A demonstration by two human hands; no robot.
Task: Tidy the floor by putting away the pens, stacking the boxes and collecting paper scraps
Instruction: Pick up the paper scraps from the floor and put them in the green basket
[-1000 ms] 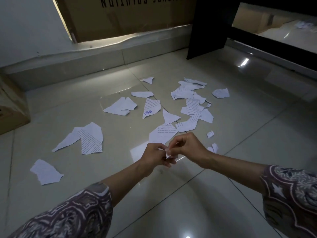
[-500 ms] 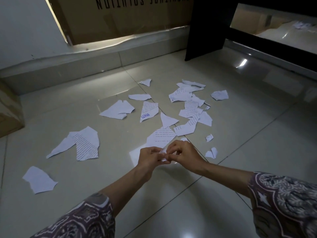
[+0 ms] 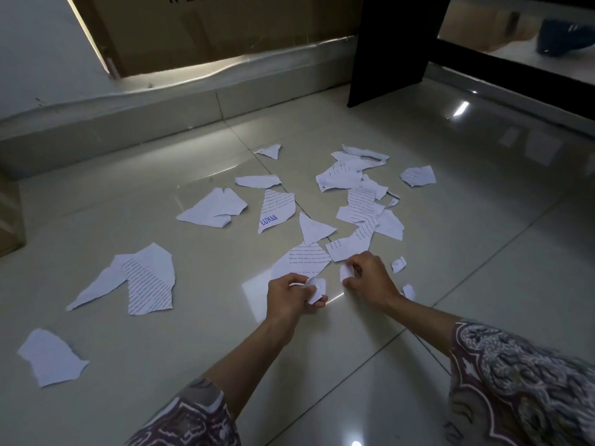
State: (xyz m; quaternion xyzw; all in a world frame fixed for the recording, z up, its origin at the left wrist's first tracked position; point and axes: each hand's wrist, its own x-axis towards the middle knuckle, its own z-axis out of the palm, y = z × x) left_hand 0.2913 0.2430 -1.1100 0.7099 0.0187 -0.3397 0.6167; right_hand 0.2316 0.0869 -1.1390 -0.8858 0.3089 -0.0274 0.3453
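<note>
Kneeling-height view, looking down over two bare forearms in patterned sleeves onto a glossy tiled floor (image 3: pixel 483 239) strewn with torn paper. Left hand (image 3: pixel 288 297) curled round a small crumpled wad of paper (image 3: pixel 316 289), clamped on it just above the tiles. Right hand (image 3: pixel 370 278) just beside it, fingers pinched on a small white scrap (image 3: pixel 345 272), the two hands near each other but apart.

Collecting barely begun, judging by the spread: well over a dozen scraps lying loose. Largest among them: a printed scrap (image 3: pixel 306 260) touching the floor just beyond both hands; a triangular piece stamped LUNAS (image 3: pixel 276 210) toward the middle of the floor; a lined scrap overlapping a blank one (image 3: pixel 146 280) toward the left edge; a blank scrap (image 3: pixel 50 357) alone near the bottom-left corner; an overlapping cluster of printed pieces (image 3: pixel 360 194) toward the right; two tiny bits (image 3: pixel 398 263) just right of the right hand.

Large cardboard box (image 3: pixel 225 27) leaning at the far wall above a low ledge; corner of another cardboard box (image 3: pixel 9 217) at the left edge. Dark furniture panel (image 3: pixel 392 46) standing at the far right. No pens visible; box stacking impossible to judge from here.
</note>
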